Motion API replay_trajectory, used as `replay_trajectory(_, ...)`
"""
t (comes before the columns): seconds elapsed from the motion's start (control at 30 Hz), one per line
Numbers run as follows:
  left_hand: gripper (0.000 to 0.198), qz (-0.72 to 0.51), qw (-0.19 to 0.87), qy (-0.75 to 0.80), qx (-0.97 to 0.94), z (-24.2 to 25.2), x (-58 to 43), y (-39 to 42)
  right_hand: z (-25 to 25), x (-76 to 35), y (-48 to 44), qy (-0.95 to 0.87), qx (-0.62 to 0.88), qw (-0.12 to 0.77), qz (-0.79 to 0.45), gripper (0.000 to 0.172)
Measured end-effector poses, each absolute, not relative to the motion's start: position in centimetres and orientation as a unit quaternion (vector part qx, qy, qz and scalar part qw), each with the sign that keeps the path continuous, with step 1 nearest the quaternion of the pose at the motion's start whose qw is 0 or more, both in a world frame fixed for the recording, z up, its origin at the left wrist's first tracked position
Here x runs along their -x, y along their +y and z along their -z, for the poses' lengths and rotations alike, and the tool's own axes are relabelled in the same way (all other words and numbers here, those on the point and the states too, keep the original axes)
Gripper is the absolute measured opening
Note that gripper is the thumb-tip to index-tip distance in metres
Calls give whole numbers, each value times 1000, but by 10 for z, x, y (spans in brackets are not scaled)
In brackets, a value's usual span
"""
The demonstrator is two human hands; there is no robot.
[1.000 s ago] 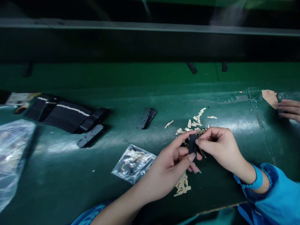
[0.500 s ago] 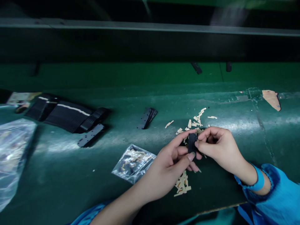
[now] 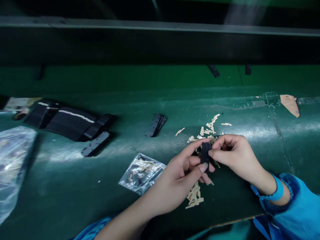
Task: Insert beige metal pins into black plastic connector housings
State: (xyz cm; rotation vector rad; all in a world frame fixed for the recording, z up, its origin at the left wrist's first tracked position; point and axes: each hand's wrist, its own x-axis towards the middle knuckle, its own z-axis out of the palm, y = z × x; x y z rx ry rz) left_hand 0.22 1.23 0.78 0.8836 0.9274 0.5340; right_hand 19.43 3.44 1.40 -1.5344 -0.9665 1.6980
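Note:
A small black rectangular plastic piece [image 3: 205, 154] is held upright in my left hand [image 3: 181, 178], between the thumb below and the forefinger along its top. My right hand [image 3: 231, 151] is closed, thumb and forefinger pinched at the right edge of that piece. Whatever lies between those fingertips is too small to make out. Beneath and behind both hands are loose cream-coloured flat strips [image 3: 202, 131]. Another heap of such strips [image 3: 195, 197] lies just below my left hand's fingers. A clear zip bag [image 3: 141, 173] of small parts sits by my left wrist.
Fanned black plates with holes [image 3: 156, 125] lie at mid-table. To the left are stacked black pieces [image 3: 72, 123], one more holed plate [image 3: 95, 144] and a large plastic bag [image 3: 13, 166]. A brown scrap [image 3: 290, 105] lies at right. A dark ledge [image 3: 160, 46] spans the back.
Both hands stay almost in place around the black piece, which is turned very slightly. The view has shifted a little; the objects on the table have not moved.

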Motion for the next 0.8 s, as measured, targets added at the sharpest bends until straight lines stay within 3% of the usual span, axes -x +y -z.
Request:
replay_trajectory(0.37,56,-244,769,437,-398,-10,-2,12,-12,-192,32,-370,586,334,-638,7)
replay_trajectory(0.8,54,-248,755,439,-419,-11,-2,13,-9,-192,26,-438,606,299,-593,23)
